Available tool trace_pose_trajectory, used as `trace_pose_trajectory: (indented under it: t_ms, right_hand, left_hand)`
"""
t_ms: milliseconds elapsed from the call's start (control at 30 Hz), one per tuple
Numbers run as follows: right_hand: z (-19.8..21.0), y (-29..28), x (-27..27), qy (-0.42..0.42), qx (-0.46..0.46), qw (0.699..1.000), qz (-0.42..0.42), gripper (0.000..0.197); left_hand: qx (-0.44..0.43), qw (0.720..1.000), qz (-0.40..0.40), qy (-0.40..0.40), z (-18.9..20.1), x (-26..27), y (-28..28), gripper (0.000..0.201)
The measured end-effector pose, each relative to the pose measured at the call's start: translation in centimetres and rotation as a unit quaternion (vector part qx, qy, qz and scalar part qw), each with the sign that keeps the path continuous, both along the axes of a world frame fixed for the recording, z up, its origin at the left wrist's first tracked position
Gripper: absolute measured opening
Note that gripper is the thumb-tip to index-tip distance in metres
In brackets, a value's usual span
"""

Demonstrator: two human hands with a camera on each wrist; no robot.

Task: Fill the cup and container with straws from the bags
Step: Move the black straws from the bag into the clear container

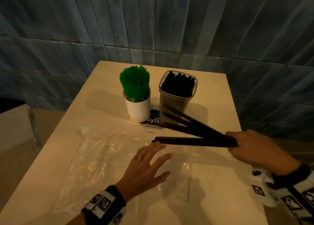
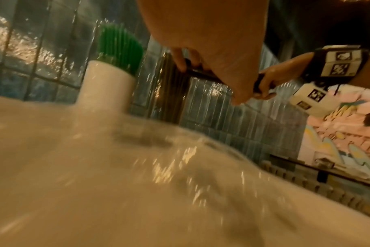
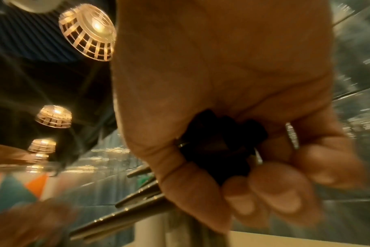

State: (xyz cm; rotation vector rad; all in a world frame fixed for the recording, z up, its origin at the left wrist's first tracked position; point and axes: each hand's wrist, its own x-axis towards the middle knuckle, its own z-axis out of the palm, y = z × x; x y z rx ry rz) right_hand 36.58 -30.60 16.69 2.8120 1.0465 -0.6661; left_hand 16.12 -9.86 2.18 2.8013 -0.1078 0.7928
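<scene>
From the head view, the right hand (image 1: pixel 251 148) curls its grip around one end of a bundle of black straws (image 1: pixel 195 133), which fan out leftward above the table (image 1: pixel 102 82). The left hand (image 1: pixel 146 167) is spread, fingers straight, over a clear plastic bag (image 1: pixel 95 156) lying flat on the table; its fingertips reach the tips of the lowest straws. Behind stand a white cup (image 1: pixel 138 109) full of green straws (image 1: pixel 135 82) and, just beside it on the right, a clear square container (image 1: pixel 176 104) packed with black straws. From the left wrist view, the left hand's fingers (image 2: pixel 180 61) touch the dark straws while the right hand (image 2: pixel 270 83) holds their other end; the cup (image 2: pixel 106 85) stands behind. From the right wrist view, the right hand's fingers (image 3: pixel 275 195) wrap tightly round the straw ends (image 3: pixel 217 147).
</scene>
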Motion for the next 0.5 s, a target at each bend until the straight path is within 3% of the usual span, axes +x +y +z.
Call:
trace_pose_trajectory:
  t_ms: [67,167,267,333,433,500]
  right_hand:
    - [0.6,2.1,-2.1,-0.013,-0.028,0.997,0.073,0.011]
    - [0.8,4.4,-4.3,0.010,-0.003,0.988,0.153,0.015]
    - [0.3,5.5,-4.0,0.048,0.043,0.984,0.166,0.016]
    - [0.2,5.9,-2.9,0.116,0.142,0.972,0.147,0.025]
    - [0.3,6.7,-2.1,0.164,0.319,0.928,0.101,0.046]
    - [-0.2,7.6,-3.1,0.151,0.433,0.886,0.073,0.038]
  left_hand:
    - [0.019,0.996,0.027,-0.080,2.4,1.7,-0.5,0.071]
    - [0.073,0.993,0.078,-0.052,4.4,3.7,-0.1,0.086]
    - [0.037,0.996,0.085,-0.019,4.9,4.7,1.3,0.053]
    - [-0.020,0.995,0.089,0.034,5.2,4.8,2.2,0.032]
    - [-0.136,0.973,0.144,0.120,4.9,4.8,2.9,0.020]
    - [-0.207,0.962,0.138,0.117,4.1,4.9,2.3,0.024]
